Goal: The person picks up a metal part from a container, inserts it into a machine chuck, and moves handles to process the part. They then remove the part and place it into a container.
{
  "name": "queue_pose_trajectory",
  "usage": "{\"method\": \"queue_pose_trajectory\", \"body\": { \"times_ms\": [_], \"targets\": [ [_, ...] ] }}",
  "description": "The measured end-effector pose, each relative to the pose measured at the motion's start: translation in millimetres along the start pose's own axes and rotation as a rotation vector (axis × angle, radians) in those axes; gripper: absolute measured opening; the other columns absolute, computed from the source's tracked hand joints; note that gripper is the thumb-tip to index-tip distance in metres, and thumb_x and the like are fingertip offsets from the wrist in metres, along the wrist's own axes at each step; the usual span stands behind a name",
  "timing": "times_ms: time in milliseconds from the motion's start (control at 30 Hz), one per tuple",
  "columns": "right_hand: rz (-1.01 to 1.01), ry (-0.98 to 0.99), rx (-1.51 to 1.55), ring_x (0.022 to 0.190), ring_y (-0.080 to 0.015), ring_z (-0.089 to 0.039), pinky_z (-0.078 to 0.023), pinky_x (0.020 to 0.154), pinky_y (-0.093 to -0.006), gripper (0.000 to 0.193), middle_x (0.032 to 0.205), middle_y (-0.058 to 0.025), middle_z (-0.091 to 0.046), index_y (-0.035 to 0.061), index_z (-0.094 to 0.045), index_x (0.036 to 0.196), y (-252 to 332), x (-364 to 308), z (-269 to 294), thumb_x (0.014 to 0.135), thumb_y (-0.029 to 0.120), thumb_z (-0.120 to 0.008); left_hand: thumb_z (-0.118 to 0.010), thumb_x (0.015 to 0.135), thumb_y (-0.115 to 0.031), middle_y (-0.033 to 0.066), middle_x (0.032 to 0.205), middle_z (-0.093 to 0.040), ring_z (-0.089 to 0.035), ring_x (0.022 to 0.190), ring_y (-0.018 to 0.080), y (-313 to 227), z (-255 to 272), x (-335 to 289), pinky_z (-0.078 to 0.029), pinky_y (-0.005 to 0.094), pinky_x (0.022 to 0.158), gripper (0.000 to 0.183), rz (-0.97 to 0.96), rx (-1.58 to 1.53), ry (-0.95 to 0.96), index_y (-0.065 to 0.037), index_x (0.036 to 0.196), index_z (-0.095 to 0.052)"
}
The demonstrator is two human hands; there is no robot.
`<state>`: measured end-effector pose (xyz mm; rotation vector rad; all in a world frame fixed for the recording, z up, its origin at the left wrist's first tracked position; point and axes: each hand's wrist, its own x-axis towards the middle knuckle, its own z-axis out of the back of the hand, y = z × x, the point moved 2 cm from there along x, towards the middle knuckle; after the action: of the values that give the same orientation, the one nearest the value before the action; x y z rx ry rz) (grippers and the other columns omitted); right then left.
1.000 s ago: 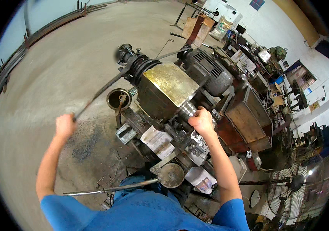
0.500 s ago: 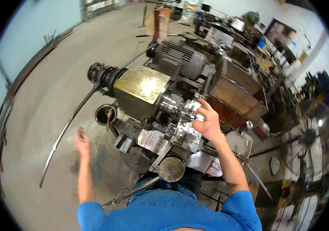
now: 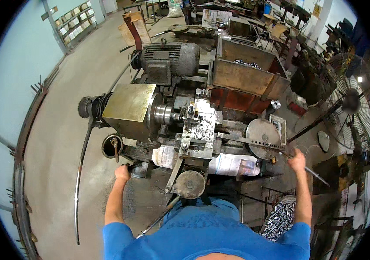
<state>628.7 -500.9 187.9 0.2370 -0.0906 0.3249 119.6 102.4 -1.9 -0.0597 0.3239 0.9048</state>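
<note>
My right hand (image 3: pixel 296 159) is closed around a long metal lever (image 3: pixel 315 174), whose flat drilled bar (image 3: pixel 254 141) runs across a round plate (image 3: pixel 264 135) at the right end of a small lathe. At the machine's front left, my left hand (image 3: pixel 123 172) has its fingers curled in beside a dark, short piece (image 3: pixel 135 165); what it grips is too small to make out. Between the hands lie the shiny chuck (image 3: pixel 163 114) by the brass-topped headstock (image 3: pixel 128 102), and a tool slide (image 3: pixel 198 130) spattered with dark chips. A round weight-like disc (image 3: pixel 190 184) sits nearest my body.
An electric motor (image 3: pixel 169 58) stands behind the headstock. A rusty metal bin (image 3: pixel 247 78) holds small metal parts. A round pot (image 3: pixel 113 145) is at the left, a long rod (image 3: pixel 81 173) slants beyond it. A fan (image 3: pixel 350 102) and a heap of metal pieces (image 3: pixel 279 220) are at right.
My right hand has left the tool slide and moved right onto the lever. My left hand has come right and nearer the machine. The view has turned toward the right.
</note>
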Motion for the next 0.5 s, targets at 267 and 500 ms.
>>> {"method": "queue_pose_trajectory", "body": {
  "times_ms": [267,500],
  "targets": [
    [-0.24,-0.02,-0.394,0.078,-0.0346,-0.06,-0.048,0.075,-0.0411,0.031,0.081,-0.0171,-0.063,-0.0011,-0.059,0.091,-123.7,-60.2,-66.9,0.064,0.013,-0.057,-0.064,0.073,-0.027,0.0132,0.073,-0.066,-0.066,0.07,0.0261,63.6,-56.8,-72.7,-0.051,0.0367,0.068,0.043,0.272,-0.487,0.179,-0.009,0.111,-0.059],
    [-0.412,0.075,-0.201,0.068,-0.0416,-0.06,-0.049,0.062,-0.0471,0.035,0.07,-0.023,-0.061,0.0007,-0.054,0.083,-24.0,-176.5,-48.4,0.054,0.02,-0.058,-0.065,0.072,-0.018,0.0129,0.068,-0.065,-0.065,0.054,0.0194,41.5,-81.1,-123.4,-0.051,0.0311,0.058,0.04,0.319,-0.667,0.442,0.0,0.107,-0.061]
  ]
}}
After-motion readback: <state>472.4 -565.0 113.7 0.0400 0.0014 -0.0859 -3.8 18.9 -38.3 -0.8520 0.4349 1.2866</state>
